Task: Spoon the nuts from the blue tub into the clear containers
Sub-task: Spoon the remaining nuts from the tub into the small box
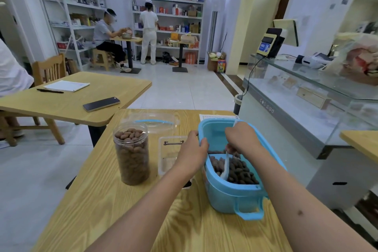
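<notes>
A blue tub (231, 194) stands on the wooden table (126, 210), tilted toward me, with dark brown nuts (239, 170) heaped in its near end. My left hand (193, 153) grips the tub's left rim. Inside the tub my right hand (242, 137) holds a white spoon (226, 166) with its bowl down among the nuts. To the left stands a round clear jar (132, 153), filled with nuts nearly to the top and without a lid. A low clear box (170, 155) sits between jar and tub, partly hidden by my left forearm.
A clear lid with a blue rim (155, 122) lies behind the jar. A sheet of paper (216, 117) lies behind the tub. A second table (67, 98) on the left holds a phone, pen and notepad. A glass counter (306, 96) runs along the right. Two people are at the far shelves.
</notes>
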